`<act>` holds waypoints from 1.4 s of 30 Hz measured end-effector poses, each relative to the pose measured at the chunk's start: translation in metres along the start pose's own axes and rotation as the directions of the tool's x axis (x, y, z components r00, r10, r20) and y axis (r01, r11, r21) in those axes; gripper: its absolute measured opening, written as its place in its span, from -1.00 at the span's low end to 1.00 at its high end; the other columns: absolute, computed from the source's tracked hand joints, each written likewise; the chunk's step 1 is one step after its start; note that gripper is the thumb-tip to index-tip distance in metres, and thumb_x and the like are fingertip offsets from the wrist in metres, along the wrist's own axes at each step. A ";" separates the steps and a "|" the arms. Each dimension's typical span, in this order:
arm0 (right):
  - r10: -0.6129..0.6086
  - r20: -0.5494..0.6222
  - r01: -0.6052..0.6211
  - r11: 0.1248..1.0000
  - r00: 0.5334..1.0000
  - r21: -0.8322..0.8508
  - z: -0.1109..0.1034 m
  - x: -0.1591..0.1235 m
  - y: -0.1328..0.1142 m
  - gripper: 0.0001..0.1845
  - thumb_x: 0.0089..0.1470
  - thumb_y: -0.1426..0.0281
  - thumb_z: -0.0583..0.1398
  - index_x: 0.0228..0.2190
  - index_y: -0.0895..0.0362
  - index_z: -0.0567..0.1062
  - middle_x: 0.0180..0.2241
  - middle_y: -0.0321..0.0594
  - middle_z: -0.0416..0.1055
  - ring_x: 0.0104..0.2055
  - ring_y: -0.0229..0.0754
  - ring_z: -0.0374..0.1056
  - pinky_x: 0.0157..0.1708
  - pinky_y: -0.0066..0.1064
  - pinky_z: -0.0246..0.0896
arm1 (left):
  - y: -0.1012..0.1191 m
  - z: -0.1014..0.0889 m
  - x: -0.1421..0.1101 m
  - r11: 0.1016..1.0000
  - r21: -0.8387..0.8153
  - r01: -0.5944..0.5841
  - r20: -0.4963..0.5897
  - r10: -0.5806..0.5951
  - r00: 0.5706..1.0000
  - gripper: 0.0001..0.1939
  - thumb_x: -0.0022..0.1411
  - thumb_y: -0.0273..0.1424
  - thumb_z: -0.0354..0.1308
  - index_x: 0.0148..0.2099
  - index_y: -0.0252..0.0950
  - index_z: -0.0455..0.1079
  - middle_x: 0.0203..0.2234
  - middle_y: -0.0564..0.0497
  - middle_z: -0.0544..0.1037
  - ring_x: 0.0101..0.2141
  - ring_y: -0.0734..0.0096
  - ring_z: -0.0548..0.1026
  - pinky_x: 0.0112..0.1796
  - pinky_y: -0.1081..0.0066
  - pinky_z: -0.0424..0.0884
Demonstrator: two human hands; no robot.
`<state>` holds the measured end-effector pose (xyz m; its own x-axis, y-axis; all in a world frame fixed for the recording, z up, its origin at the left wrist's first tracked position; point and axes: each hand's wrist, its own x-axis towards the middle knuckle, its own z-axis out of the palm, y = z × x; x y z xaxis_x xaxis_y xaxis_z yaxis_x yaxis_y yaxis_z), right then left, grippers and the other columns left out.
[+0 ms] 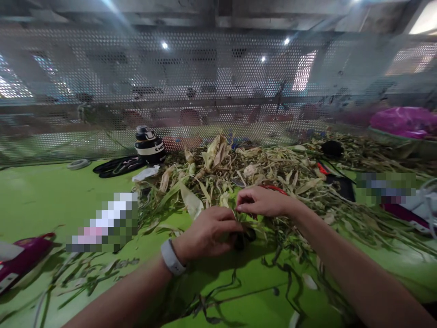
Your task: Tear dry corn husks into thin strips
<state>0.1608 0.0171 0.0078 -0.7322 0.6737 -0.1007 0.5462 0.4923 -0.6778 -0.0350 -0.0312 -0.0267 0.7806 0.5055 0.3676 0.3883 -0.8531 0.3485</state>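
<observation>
The left hand and right hand bend near dry leaves. I can't tell if either grips anything.

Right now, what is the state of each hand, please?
Left hand: fingers curled; whether it grips anything cannot be told.
Right hand: fingers bent; any hold is too unclear to tell.

Black bottle beside coiled strap

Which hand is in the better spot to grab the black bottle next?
Probably the left hand: the bottle stands on that side, while the right hand sits farther across.
</observation>
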 end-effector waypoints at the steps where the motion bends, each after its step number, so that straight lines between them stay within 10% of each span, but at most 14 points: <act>1: 0.004 0.002 -0.004 1.000 1.000 0.011 0.000 0.000 0.000 -0.86 0.00 0.39 0.10 -0.44 0.22 0.40 -0.56 -0.34 0.23 -0.56 -0.36 0.13 -0.60 -0.56 0.02 | 0.000 0.002 0.000 0.998 0.052 -0.039 0.034 0.037 0.999 -0.67 0.06 -0.47 0.03 -0.10 -0.17 0.41 -0.35 -0.05 0.47 -0.32 0.33 0.38 -0.31 0.38 0.22; 7: -0.005 -0.012 0.005 0.999 1.000 0.036 0.000 -0.001 -0.001 -0.86 -0.01 0.38 0.11 -0.46 0.22 0.38 -0.56 -0.34 0.23 -0.55 -0.37 0.14 -0.62 -0.58 0.01 | -0.005 0.016 0.000 0.990 0.133 -0.041 0.031 0.037 0.999 -0.74 0.19 -0.38 0.00 -0.11 -0.16 0.45 -0.40 -0.06 0.47 -0.37 0.34 0.37 -0.30 0.33 0.23; 14: 0.071 -0.017 -0.070 0.995 0.997 0.066 -0.005 -0.003 0.003 -0.87 -0.03 0.41 0.10 -0.43 0.22 0.39 -0.59 -0.36 0.23 -0.59 -0.38 0.13 -0.63 -0.57 0.01 | -0.002 0.013 0.003 0.835 -0.515 0.195 -0.288 -0.382 0.878 -0.86 0.08 -0.33 0.16 -0.35 -0.25 0.51 -0.34 -0.08 0.46 -0.27 0.34 0.41 -0.25 0.38 0.33; 19: 0.088 -0.005 -0.088 0.996 0.996 0.011 -0.005 -0.002 0.004 -0.85 -0.01 0.38 0.09 -0.43 0.22 0.39 -0.57 -0.33 0.25 -0.59 -0.37 0.15 -0.63 -0.57 0.00 | -0.004 0.016 0.006 0.367 -0.874 0.318 0.015 -0.635 0.772 -0.81 0.03 -0.28 0.20 -0.39 -0.33 0.44 -0.48 0.02 0.52 -0.51 0.52 0.39 -0.44 0.50 0.31; 25: -0.017 0.007 0.018 0.999 1.000 -0.039 -0.006 -0.004 0.005 -0.81 0.00 0.31 0.12 -0.44 0.21 0.39 -0.52 -0.31 0.28 -0.54 -0.36 0.13 -0.58 -0.55 -0.01 | -0.012 0.019 0.003 0.020 -0.902 0.432 0.334 -0.603 0.724 -0.78 -0.05 -0.30 0.27 -0.45 -0.38 0.41 -0.58 0.08 0.44 -0.62 0.68 0.27 -0.57 0.61 0.18; 34: -0.052 0.034 0.045 0.983 0.998 0.178 -0.011 -0.010 -0.001 -0.83 0.01 0.37 0.14 -0.33 0.21 0.40 -0.46 -0.28 0.32 -0.46 -0.34 0.18 -0.49 -0.53 0.08 | -0.010 0.016 0.002 -0.020 -0.851 0.525 0.443 -0.562 0.698 -0.79 -0.12 -0.33 0.32 -0.45 -0.37 0.45 -0.59 0.07 0.46 -0.64 0.69 0.25 -0.60 0.61 0.14; 42: -0.075 -0.099 0.082 0.994 0.992 0.067 0.008 0.003 -0.003 -0.88 -0.03 0.42 0.15 -0.41 0.23 0.42 -0.49 -0.30 0.33 -0.47 -0.34 0.19 -0.51 -0.55 0.07 | -0.008 0.017 0.000 -0.084 -0.855 0.512 0.496 -0.421 0.759 -0.85 -0.06 -0.39 0.28 -0.42 -0.39 0.48 -0.49 0.00 0.51 -0.55 0.66 0.34 -0.49 0.62 0.23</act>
<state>0.1534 0.0130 0.0035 -0.7273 0.6860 0.0228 0.4558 0.5075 -0.7312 -0.0298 -0.0271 -0.0443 0.6720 0.6789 -0.2959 -0.0514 0.4413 0.8959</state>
